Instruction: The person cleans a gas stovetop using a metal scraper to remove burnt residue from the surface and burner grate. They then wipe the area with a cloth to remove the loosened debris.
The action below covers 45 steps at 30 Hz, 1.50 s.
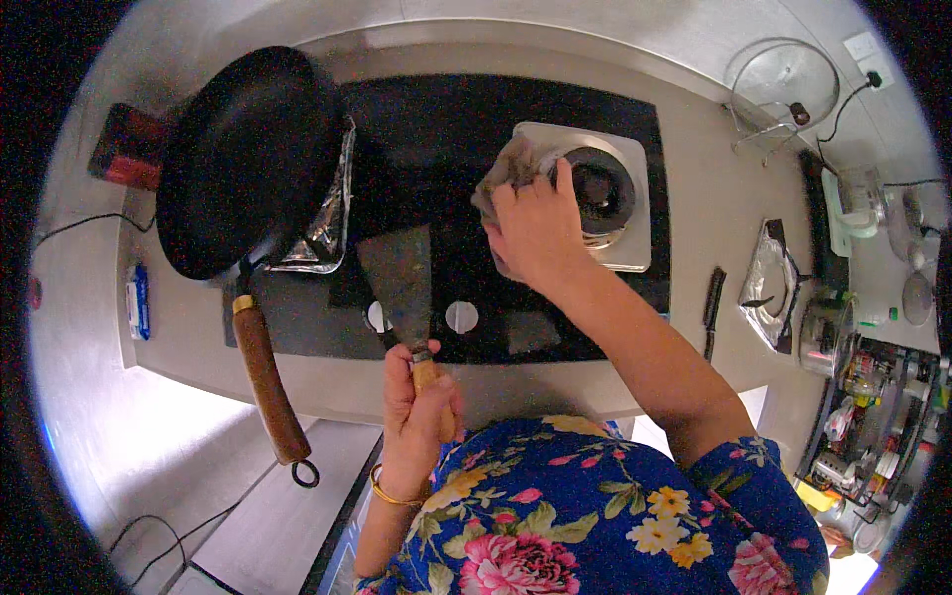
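My left hand grips the wooden handle of a scraper, its broad metal blade pointing away from me over the front of the black glass cooktop. Farther off, my right hand holds a crumpled greyish cloth at the left side of the right burner. That burner has a dark round centre set in a square metal plate. The fingers reach the burner's left edge; what lies under the palm and cloth is hidden.
A black wok with a wooden handle covers much of the foil-lined left burner. On the right lie a black-handled tool and a foil burner liner. A glass lid leans in a wire stand behind. A blue-and-white packet is far left.
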### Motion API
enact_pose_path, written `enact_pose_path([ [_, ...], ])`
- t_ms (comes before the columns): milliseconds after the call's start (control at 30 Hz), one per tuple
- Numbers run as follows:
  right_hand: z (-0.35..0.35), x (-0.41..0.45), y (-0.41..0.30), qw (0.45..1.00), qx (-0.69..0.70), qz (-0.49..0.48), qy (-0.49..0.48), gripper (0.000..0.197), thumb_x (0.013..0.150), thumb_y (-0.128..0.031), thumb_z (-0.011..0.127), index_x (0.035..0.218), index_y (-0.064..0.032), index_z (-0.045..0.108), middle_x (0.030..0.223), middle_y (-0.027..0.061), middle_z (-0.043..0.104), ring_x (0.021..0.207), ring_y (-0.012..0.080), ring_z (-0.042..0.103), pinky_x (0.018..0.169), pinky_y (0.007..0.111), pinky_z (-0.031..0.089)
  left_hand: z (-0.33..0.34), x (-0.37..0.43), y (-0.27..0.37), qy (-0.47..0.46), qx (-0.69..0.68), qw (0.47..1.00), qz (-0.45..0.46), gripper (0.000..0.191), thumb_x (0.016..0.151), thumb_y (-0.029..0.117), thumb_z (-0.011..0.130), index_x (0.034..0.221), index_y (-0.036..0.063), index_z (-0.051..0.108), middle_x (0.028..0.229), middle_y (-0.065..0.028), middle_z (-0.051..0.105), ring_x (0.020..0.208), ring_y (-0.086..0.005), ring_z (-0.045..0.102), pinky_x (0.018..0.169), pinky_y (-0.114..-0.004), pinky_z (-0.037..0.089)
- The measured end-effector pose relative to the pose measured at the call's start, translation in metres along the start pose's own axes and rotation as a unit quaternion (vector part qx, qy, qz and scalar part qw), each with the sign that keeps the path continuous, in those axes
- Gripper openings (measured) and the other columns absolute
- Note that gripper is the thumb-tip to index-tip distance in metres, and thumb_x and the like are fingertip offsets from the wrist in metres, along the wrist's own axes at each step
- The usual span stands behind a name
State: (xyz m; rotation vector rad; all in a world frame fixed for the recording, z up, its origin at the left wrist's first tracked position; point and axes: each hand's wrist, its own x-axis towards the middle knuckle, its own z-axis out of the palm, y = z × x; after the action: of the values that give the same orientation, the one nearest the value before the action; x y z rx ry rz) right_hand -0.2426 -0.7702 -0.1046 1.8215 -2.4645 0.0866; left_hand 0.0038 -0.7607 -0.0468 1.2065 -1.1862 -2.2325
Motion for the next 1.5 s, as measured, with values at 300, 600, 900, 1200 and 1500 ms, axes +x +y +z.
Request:
enact_pose_path([
  [300, -0.004, -0.107, -0.003, 0.99, 0.111, -0.092, 0.004, 0.029, 0.071, -0.024, 0.074, 0.094, -0.0109, 0.06, 0.096, 0.0092, 0.06, 0.103, 0.0312, 0.056, 0.101, 0.051, 0.041, 0.012, 0.003, -0.001, -0.021, 0.023, 0.999, 0.01, 0.029, 0.096, 0.01, 0.048, 0.124, 0.012, 0.04, 0.065, -0.0053, 0.05, 0.047, -0.0128, 0.048, 0.042, -0.024, 0.039],
  [600, -0.01, -0.079, -0.01, 0.994, 0.074, 0.02, 0.082, 0.052, 0.072, -0.021, 0.071, 0.122, -0.0124, 0.06, 0.112, 0.0084, 0.059, 0.084, 0.0256, 0.064, 0.062, 0.038, 0.055, 0.031, 0.013, 0.001, -0.036, 0.064, 0.997, -0.034, 0.032, 0.096, 0.01, 0.049, 0.127, 0.0118, 0.038, 0.071, -0.0043, 0.052, 0.049, -0.0121, 0.048, 0.042, -0.024, 0.04],
  [900, 0.002, -0.148, 0.09, 0.985, 0.088, 0.146, 0.019, 0.048, 0.07, -0.013, 0.075, 0.116, -0.011, 0.063, 0.126, 0.0088, 0.062, 0.101, 0.0299, 0.064, 0.081, 0.04, 0.056, 0.03, 0.022, -0.004, -0.056, 0.067, 0.996, 0.005, 0.03, 0.097, 0.009, 0.049, 0.125, 0.0105, 0.041, 0.068, -0.0047, 0.051, 0.047, -0.0119, 0.047, 0.042, -0.023, 0.039],
  [1200, -0.005, -0.162, 0.114, 0.986, 0.078, 0.13, 0.064, 0.044, 0.081, -0.025, 0.07, 0.124, -0.0177, 0.06, 0.124, 0.0087, 0.059, 0.105, 0.0351, 0.061, 0.085, 0.05, 0.053, 0.038, 0.024, -0.017, -0.1, 0.097, 0.986, -0.09, 0.035, 0.098, 0.012, 0.05, 0.131, 0.0121, 0.04, 0.072, -0.0043, 0.053, 0.049, -0.0127, 0.047, 0.043, -0.025, 0.04],
  [1500, -0.022, -0.167, 0.102, 0.989, 0.044, 0.102, 0.099, 0.058, 0.072, -0.01, 0.076, 0.127, -0.0089, 0.058, 0.12, 0.0118, 0.059, 0.103, 0.0333, 0.058, 0.086, 0.045, 0.048, 0.064, 0.044, -0.023, -0.204, 0.103, 0.953, -0.198, 0.039, 0.099, 0.026, 0.053, 0.135, 0.0146, 0.043, 0.077, -0.0056, 0.057, 0.054, -0.0139, 0.05, 0.042, -0.027, 0.043],
])
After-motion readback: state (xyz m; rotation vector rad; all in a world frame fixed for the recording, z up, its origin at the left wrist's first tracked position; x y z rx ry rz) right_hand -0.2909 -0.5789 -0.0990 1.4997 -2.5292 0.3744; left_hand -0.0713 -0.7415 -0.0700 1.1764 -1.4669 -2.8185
